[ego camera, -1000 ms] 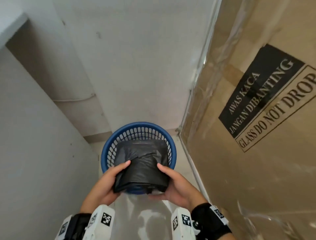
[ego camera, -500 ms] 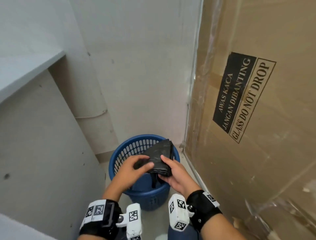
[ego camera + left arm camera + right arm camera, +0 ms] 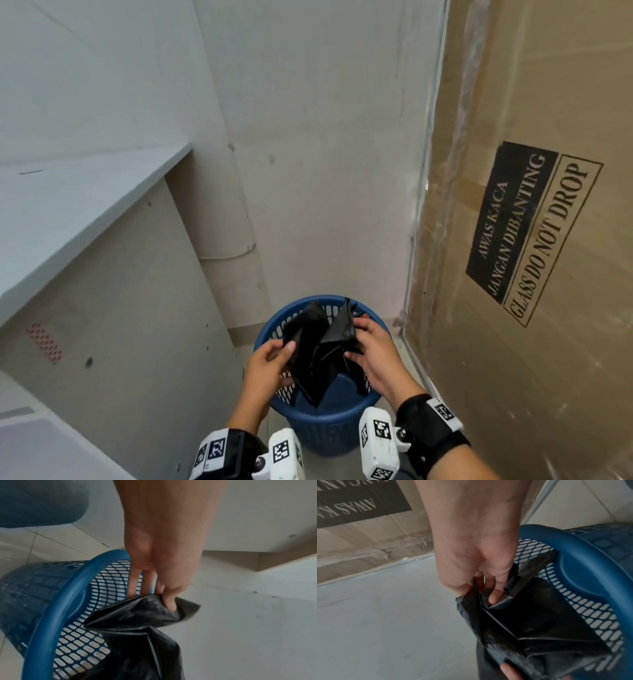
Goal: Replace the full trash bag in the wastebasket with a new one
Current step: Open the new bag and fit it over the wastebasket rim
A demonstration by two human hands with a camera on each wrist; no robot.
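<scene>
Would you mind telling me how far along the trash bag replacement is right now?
Done: the blue wastebasket shows bare mesh, no liner fitted. In hand: the left hand and right hand pinch a black trash bag, partly unfolded above it. Left: opening the bag and fitting it over the rim.

the head camera looks steeply down from above into a narrow corner, taking in both hands, the blue wastebasket (image 3: 322, 425) on the floor (image 3: 246, 356) and a tall cardboard box (image 3: 534, 308) at the right side. the left wrist camera sits close behind the left hand (image 3: 164, 550), facing along its fingers (image 3: 169, 601) toward the basket rim and the black trash bag (image 3: 137, 635). the right wrist camera sits just as near behind the right hand (image 3: 474, 545), facing the same bag from the opposite side, the box label behind it. all three views share the bag, the basket rim and the pale floor.
</scene>
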